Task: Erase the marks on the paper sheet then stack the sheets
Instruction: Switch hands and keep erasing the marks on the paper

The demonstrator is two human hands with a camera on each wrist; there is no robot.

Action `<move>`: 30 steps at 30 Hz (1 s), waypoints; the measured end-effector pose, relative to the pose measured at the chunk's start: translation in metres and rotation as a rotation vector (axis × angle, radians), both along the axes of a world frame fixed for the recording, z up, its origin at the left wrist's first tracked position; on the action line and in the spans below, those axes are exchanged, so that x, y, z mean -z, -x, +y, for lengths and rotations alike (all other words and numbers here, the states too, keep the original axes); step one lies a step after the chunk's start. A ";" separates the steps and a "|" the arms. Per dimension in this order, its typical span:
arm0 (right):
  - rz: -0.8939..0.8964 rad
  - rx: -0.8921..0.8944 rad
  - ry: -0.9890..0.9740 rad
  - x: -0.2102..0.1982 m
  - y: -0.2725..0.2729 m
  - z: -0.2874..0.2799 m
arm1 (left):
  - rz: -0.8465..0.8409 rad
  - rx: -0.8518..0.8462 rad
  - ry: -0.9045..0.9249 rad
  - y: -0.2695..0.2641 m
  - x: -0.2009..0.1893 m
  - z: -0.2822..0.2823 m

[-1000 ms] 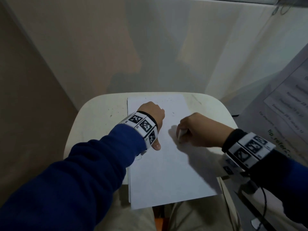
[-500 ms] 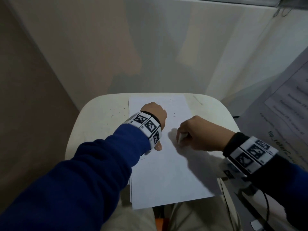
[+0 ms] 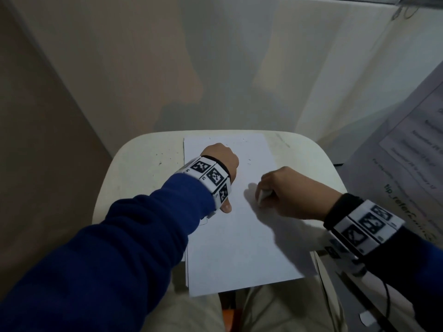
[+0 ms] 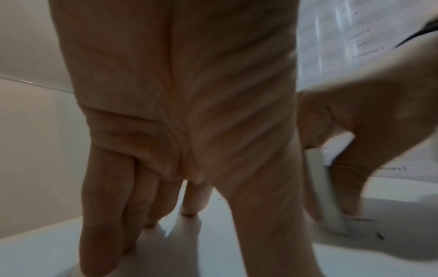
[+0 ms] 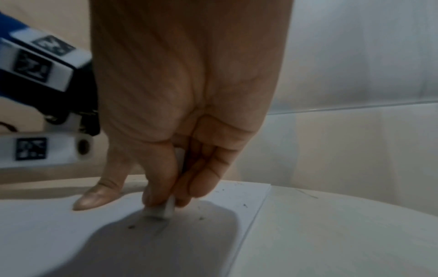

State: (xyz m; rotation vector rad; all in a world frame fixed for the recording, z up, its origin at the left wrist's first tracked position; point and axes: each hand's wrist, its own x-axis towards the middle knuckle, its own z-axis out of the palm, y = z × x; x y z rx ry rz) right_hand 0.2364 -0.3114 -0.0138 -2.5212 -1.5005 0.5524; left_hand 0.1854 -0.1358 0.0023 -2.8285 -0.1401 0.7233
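Here the right hand (image 3: pixel 287 190) pinches the eraser (image 5: pixel 161 209) on the paper sheet (image 3: pixel 239 248) mid-table; the left hand (image 3: pixel 221 161), seemingly flat-fingered, pins its far-left part. Hard rubbing could crease the unpinned near edge.

A printed date chart (image 3: pixel 414 149) hangs right of the table (image 3: pixel 143 168).

The paper sheet (image 3: pixel 239 236) lies on the table (image 3: pixel 143 168), both hands on it.

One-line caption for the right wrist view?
Right hand pinches a white eraser against the paper sheet, left thumb beside.
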 end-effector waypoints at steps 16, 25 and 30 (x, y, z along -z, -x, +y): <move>0.000 -0.057 0.057 -0.005 0.007 0.010 | 0.001 -0.002 -0.007 0.001 0.000 0.001; -0.114 0.146 -0.106 0.006 -0.012 0.016 | 0.013 -0.001 -0.006 0.003 -0.002 0.000; -0.031 0.033 0.006 -0.003 0.000 -0.008 | -0.011 0.004 -0.001 0.000 0.000 0.000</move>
